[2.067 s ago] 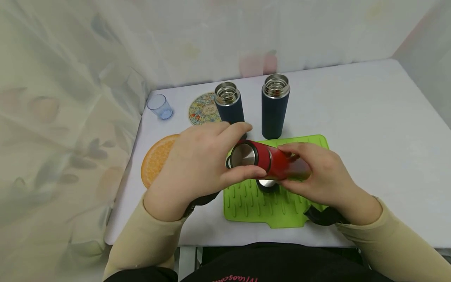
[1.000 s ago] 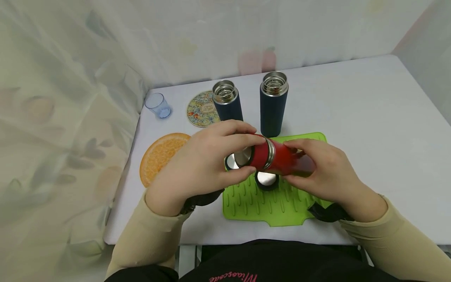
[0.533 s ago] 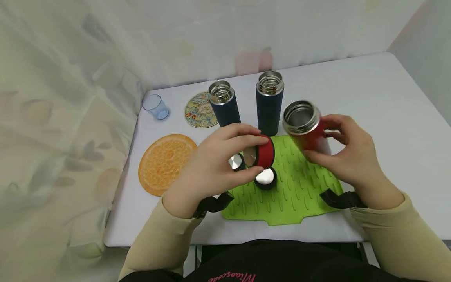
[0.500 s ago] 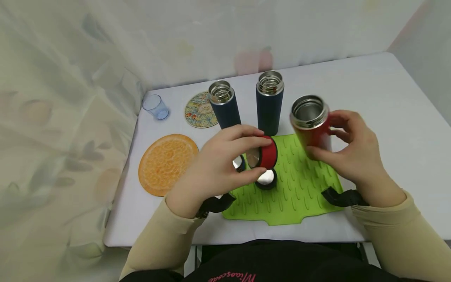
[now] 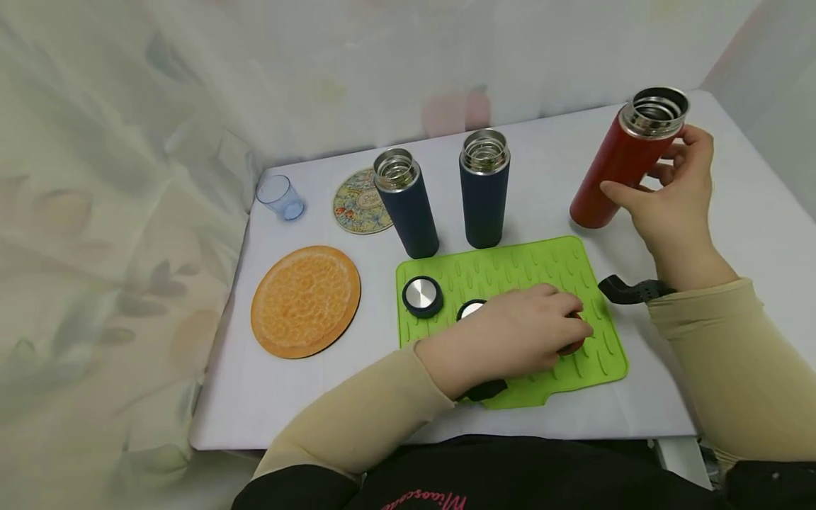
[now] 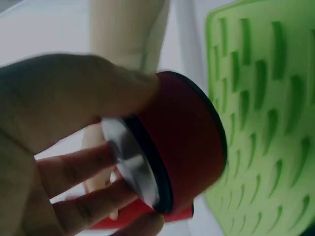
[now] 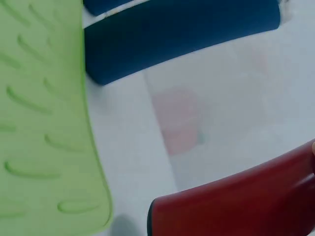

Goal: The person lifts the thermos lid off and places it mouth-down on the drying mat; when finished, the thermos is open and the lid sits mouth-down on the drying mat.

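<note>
My right hand point(image 5: 676, 191) grips a red thermos bottle point(image 5: 618, 170) near its steel mouth, which has no lid on it. The bottle leans a little, its base at the tabletop right of the green mat point(image 5: 510, 269). In my left hand point(image 5: 516, 333), low over the mat's right half, is the red lid point(image 6: 187, 137), pinched between thumb and fingers. From the head view that lid is mostly hidden by the hand. A dark lid with a silver top point(image 5: 422, 294) lies on the mat. Another such lid point(image 5: 470, 309) is half covered by my left hand.
Two dark blue thermos bottles point(image 5: 408, 212) point(image 5: 484, 198) stand uncapped behind the mat. To the left lie an orange-slice round mat point(image 5: 306, 301) and a patterned round coaster point(image 5: 360, 202). A tilted blue glass point(image 5: 280, 198) is at the back left.
The red lid has come off the red bottle. My right hand has carried the bottle to the back right, while my left hand has moved right and down over the mat with the lid.
</note>
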